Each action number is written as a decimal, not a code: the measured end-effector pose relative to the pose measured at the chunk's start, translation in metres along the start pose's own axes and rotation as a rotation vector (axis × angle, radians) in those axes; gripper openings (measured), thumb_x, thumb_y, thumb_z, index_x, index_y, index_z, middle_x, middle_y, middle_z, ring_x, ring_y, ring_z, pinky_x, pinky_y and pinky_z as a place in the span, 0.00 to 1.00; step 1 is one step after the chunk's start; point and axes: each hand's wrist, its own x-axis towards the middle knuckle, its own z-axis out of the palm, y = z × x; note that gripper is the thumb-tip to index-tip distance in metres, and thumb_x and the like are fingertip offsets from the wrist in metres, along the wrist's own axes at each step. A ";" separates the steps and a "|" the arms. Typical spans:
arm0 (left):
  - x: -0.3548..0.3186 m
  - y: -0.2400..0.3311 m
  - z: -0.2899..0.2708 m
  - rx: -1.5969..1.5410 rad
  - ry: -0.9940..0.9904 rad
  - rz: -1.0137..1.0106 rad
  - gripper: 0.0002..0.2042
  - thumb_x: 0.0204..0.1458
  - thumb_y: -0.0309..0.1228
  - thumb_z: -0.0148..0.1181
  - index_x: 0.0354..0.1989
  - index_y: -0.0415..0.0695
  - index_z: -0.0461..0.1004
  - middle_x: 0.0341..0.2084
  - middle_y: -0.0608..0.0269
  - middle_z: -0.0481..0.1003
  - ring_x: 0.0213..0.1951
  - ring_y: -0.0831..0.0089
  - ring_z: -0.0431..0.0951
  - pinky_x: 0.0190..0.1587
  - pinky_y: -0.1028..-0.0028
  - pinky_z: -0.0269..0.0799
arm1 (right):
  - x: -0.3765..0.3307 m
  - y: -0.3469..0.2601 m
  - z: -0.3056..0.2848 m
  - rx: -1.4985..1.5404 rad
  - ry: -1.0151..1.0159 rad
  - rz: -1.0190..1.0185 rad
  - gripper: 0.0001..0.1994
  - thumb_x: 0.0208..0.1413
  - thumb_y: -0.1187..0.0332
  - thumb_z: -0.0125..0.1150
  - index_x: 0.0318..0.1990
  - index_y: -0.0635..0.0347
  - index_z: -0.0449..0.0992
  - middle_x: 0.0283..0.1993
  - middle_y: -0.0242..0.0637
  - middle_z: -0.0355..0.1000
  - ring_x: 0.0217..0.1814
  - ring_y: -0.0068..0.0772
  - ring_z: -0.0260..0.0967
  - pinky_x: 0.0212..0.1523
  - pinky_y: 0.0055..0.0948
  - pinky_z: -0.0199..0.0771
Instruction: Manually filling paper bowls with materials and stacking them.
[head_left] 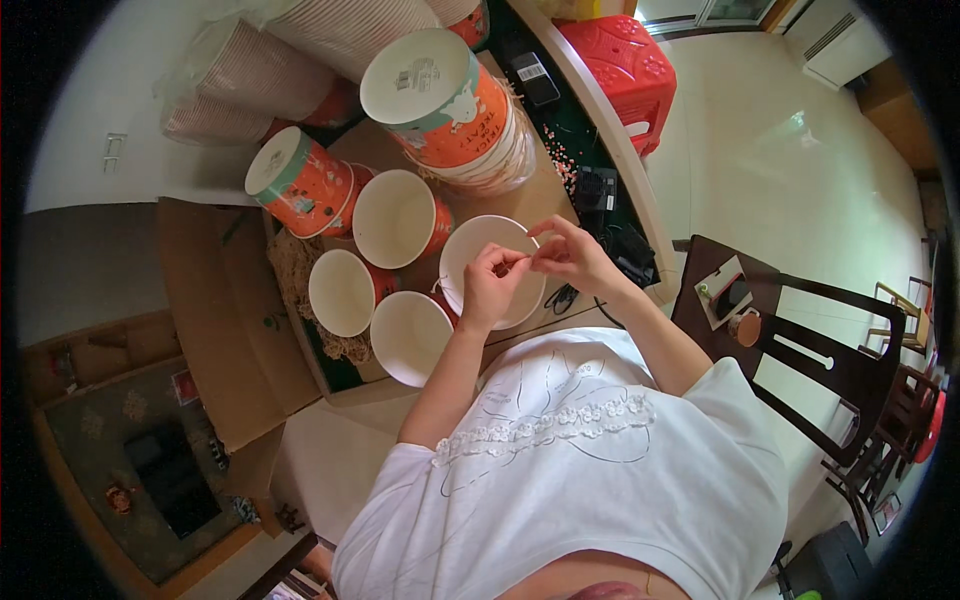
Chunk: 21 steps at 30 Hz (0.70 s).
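Paper bucket [492, 268], open mouth up, at frame centre directly beneath both hands.
Sits under left hand [490, 288] and right hand [568, 256], about equally near; fingertips of both pinched narrow together on something too small to tell above the rim; white inside, orange printed wall, round.

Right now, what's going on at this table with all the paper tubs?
A person in a white top has both hands together over an open orange paper tub. The left hand and right hand pinch something small between the fingertips, too small to make out. Three more open tubs sit beside it in a cardboard box, and stacks of upturned tubs stand behind them. A red plastic stool is on the floor beyond.
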 end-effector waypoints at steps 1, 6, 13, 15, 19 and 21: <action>0.000 -0.003 -0.001 -0.011 -0.020 -0.023 0.02 0.46 0.22 0.61 0.28 0.38 0.77 0.24 0.66 0.72 0.25 0.81 0.72 0.28 0.81 0.67 | 0.000 0.000 -0.001 0.023 -0.012 -0.002 0.18 0.51 0.79 0.58 0.49 0.60 0.63 0.29 0.31 0.72 0.34 0.18 0.68 0.35 0.21 0.69; -0.002 -0.008 -0.001 -0.021 -0.051 -0.060 0.03 0.47 0.22 0.60 0.30 0.37 0.78 0.25 0.67 0.73 0.27 0.83 0.72 0.31 0.82 0.68 | 0.000 0.009 -0.003 0.160 -0.032 0.006 0.18 0.52 0.78 0.57 0.50 0.58 0.62 0.32 0.33 0.72 0.37 0.19 0.68 0.36 0.20 0.68; -0.007 0.001 0.001 0.078 -0.003 0.062 0.04 0.46 0.21 0.61 0.31 0.41 0.79 0.25 0.67 0.71 0.24 0.81 0.70 0.27 0.81 0.66 | 0.001 0.017 -0.006 0.261 -0.064 0.017 0.17 0.53 0.78 0.56 0.49 0.59 0.61 0.34 0.35 0.73 0.37 0.20 0.69 0.34 0.21 0.68; -0.008 0.006 0.000 0.112 -0.037 0.050 0.04 0.47 0.21 0.61 0.32 0.40 0.79 0.27 0.67 0.71 0.27 0.81 0.71 0.29 0.82 0.67 | 0.000 0.017 -0.007 0.219 -0.038 0.004 0.16 0.54 0.77 0.56 0.49 0.59 0.61 0.34 0.35 0.73 0.36 0.20 0.69 0.33 0.21 0.68; -0.009 0.008 0.002 0.082 -0.048 0.018 0.03 0.47 0.22 0.61 0.31 0.40 0.78 0.26 0.66 0.71 0.26 0.82 0.71 0.28 0.82 0.66 | -0.002 0.013 -0.005 0.070 -0.008 -0.015 0.16 0.54 0.77 0.57 0.48 0.58 0.61 0.32 0.34 0.73 0.35 0.19 0.68 0.32 0.20 0.68; -0.008 0.007 0.002 0.081 -0.028 0.011 0.03 0.47 0.22 0.61 0.30 0.40 0.78 0.26 0.66 0.71 0.26 0.82 0.70 0.27 0.82 0.66 | -0.003 0.008 -0.004 0.053 -0.026 0.005 0.16 0.53 0.77 0.57 0.48 0.58 0.61 0.32 0.34 0.73 0.34 0.18 0.68 0.32 0.20 0.68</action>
